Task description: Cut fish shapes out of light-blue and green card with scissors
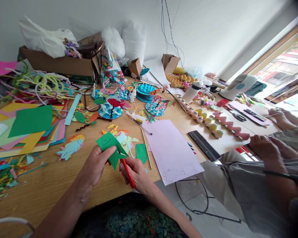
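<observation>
Between the thumb and fingers of my left hand [99, 165] is a piece of green paper [106, 140] with a fish outline drawn on it, partly cut along its edge. My right hand [136, 172] grips red-handled scissors [128, 173], whose blades meet the paper's lower right side and are mostly hidden by it. Just beyond both hands lie paper scraps [125, 140] in orange, white and pale green. A smaller green paper piece [141, 153] rests to their right. Cut-out paper fish [72, 147] are stacked on the table to the left.
A lilac sheet [172, 145] with pencilled fish overhangs the table edge, beside a wooden stick [146, 148]. Coloured paper [31, 122] and shreds [5, 177] cover the left. Decorated discs [111, 110] and a glue bottle [136, 117] lie ahead. Another person's hands [265, 147] are at right.
</observation>
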